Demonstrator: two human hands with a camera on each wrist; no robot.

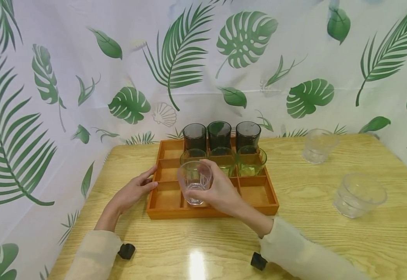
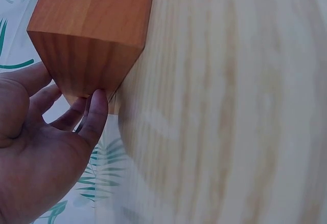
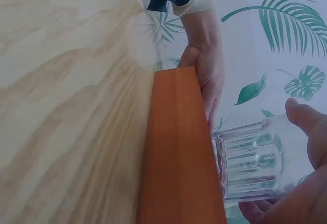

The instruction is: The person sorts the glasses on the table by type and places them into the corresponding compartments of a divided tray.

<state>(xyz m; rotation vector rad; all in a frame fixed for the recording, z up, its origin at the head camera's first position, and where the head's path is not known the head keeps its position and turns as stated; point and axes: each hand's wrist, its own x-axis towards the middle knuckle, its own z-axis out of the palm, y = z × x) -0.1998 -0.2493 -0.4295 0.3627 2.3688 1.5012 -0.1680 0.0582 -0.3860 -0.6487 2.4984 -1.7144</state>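
Note:
My right hand (image 1: 219,190) grips a clear drinking glass (image 1: 193,177) by its sides, thumb nearer me. The glass is over the front middle compartment of the wooden divided tray (image 1: 224,212). In the right wrist view, the faceted base of the glass (image 3: 250,160) is close to the tray's top edge; whether it touches the bottom is hidden. My left hand (image 1: 133,192) rests against the tray's left wall, and fingertips touch the wood (image 2: 87,63) in the left wrist view. Three dark glasses (image 1: 219,134) and three green glasses (image 1: 250,161) stand in the back and middle rows.
Two more clear glasses stand on the table (image 1: 312,249) to the right: one farther back (image 1: 317,146), one nearer (image 1: 357,196). A leaf-patterned cloth (image 1: 196,39) hangs behind the table and along its left side. Both sleeves have black wrist cameras (image 1: 126,251).

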